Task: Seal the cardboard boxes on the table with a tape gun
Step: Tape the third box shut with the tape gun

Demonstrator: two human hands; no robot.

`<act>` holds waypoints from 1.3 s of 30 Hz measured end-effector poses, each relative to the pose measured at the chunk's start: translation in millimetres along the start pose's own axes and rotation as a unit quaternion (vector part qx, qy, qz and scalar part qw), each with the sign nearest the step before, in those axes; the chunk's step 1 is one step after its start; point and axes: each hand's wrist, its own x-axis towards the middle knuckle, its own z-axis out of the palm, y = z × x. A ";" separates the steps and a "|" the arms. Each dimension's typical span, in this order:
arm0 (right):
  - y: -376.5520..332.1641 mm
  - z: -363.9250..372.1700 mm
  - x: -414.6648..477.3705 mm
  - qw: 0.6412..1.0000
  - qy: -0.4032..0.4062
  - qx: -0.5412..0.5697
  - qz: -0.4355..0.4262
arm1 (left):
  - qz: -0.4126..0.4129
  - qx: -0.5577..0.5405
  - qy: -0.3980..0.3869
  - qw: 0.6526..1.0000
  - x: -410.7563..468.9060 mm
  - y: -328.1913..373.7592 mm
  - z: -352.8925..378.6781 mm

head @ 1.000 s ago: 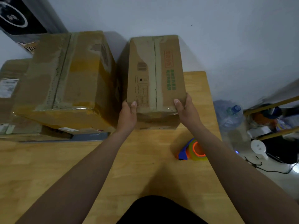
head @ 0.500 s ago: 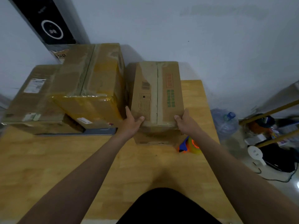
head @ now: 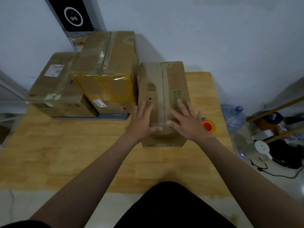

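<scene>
Cardboard box, its print unreadable, lies under flat, spread left hand and right hand.

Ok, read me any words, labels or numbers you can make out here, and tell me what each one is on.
No text is sharp enough to quote.
narrow box: red print, green print, barcode, all blurred.
yellow-taped box: small white label, too small.
flat box: white shipping label, too small.
black panel: white ring sign, no words.
tag below the panel: dark letters, blurred.
</scene>
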 end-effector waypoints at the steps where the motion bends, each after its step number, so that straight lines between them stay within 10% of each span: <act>1: -5.7 -0.3 1.7 1.000 -0.013 -0.013 -0.013 | 0.006 0.024 -0.014 1.000 3.1 4.0 -1.4; 11: -5.0 9.7 2.7 0.984 -0.032 -0.169 -0.036 | -0.033 0.016 -0.016 0.999 3.6 -9.5 -17.8; 39: -22.2 -1.0 10.3 0.984 -0.050 -0.170 -0.018 | 0.004 0.016 -0.032 0.999 7.7 -18.5 -17.8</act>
